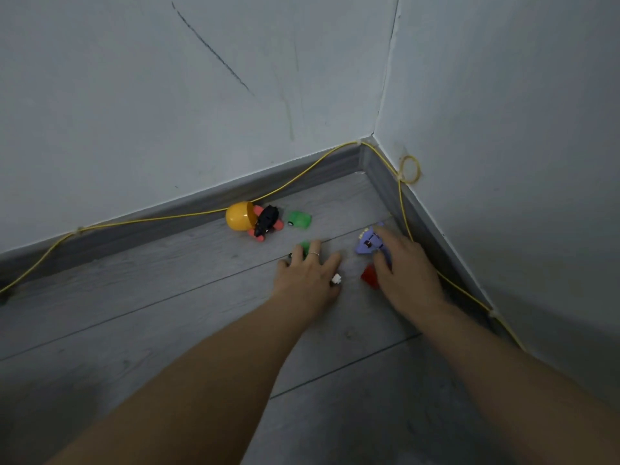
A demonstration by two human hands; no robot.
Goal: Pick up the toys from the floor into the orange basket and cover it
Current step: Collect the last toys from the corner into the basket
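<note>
Toys lie scattered in the floor corner; the orange basket is not in view, so this is the gathering step. My left hand (307, 273) rests fingers-down over a small green toy (304, 247), fingers spread and slightly bent; whether they have closed on it I cannot tell. A small white piece (336, 279) sits against its thumb side. My right hand (407, 266), at 3 o'clock from the left, covers a purple toy (370, 242), fingers curling over its rear, with a red block (370, 276) just beside the thumb. At 11 o'clock, near the skirting, 3 more wait: a yellow egg shell (239, 217), a black and pink toy (266, 223) touching it, and a second green toy (299, 219). Next move, as I judge it: close both hands, lift, then locate the basket. A yellow cable (302, 169) runs along the skirting close to my right wrist and could snag.
</note>
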